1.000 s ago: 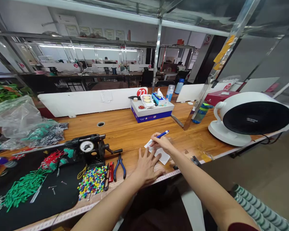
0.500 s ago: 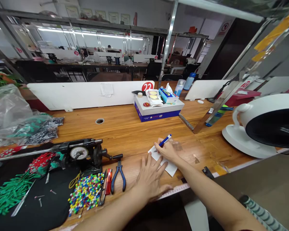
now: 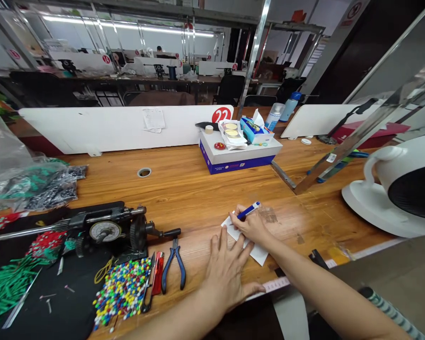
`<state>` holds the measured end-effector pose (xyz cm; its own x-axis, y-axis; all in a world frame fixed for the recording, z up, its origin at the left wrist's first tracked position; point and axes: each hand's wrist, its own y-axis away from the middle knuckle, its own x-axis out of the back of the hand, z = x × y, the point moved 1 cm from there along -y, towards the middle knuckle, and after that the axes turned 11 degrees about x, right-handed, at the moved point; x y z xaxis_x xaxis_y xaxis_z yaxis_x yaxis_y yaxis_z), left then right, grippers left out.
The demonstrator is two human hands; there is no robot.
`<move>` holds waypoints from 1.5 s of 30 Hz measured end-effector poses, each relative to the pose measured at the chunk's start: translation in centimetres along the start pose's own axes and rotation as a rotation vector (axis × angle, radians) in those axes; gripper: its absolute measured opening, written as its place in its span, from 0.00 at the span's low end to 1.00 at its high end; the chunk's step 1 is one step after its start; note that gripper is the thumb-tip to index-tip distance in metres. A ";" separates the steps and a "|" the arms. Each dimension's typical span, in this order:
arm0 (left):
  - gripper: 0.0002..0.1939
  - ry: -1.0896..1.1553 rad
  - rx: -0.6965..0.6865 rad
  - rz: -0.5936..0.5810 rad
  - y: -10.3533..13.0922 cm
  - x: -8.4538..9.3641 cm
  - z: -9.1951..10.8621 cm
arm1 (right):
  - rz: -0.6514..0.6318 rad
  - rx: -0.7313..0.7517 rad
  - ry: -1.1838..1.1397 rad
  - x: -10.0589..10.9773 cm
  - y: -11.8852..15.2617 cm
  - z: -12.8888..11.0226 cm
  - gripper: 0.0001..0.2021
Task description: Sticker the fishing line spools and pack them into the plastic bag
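A blue pen (image 3: 248, 210) with a white end is gripped in my right hand (image 3: 253, 227), its tip hidden behind the fingers. That hand rests over a small white paper (image 3: 259, 255) lying at an angle on the wooden table. My left hand (image 3: 225, 267) lies flat with fingers spread, its fingertips on the paper's left edge and its thumb near the table's front edge. Blue-handled pliers (image 3: 174, 265) lie to the left of my left hand, beside a red tool (image 3: 158, 273) and a pile of colourful beads (image 3: 123, 290).
A black hand-cranked machine (image 3: 106, 231) stands at the left on a black cloth (image 3: 63, 307) with green and red bundles. Behind are a box (image 3: 241, 160) with tissues and a white divider (image 3: 116, 127). A metal post (image 3: 326, 163) and a white appliance (image 3: 393, 189) stand at the right.
The camera view has shifted, so the table's objects sit a little differently in the picture. Both hands keep nearly the same pose, with the pen still held over the paper.
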<state>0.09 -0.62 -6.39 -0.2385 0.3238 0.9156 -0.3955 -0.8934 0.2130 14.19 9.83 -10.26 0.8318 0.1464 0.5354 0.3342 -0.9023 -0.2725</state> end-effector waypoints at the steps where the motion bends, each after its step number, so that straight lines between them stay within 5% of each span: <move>1: 0.48 -0.001 0.002 -0.001 0.0 0.0 0.0 | -0.009 -0.020 -0.016 0.0 0.0 0.0 0.15; 45: 0.43 -0.045 -0.005 0.003 0.0 0.3 0.4 | 0.048 -0.037 0.050 0.4 -0.4 0.1 0.17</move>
<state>0.33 -0.64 -5.99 -0.1990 0.3070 0.9307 -0.3993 -0.8927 0.2091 14.46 10.30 -10.01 0.8231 0.0834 0.5618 0.2774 -0.9221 -0.2696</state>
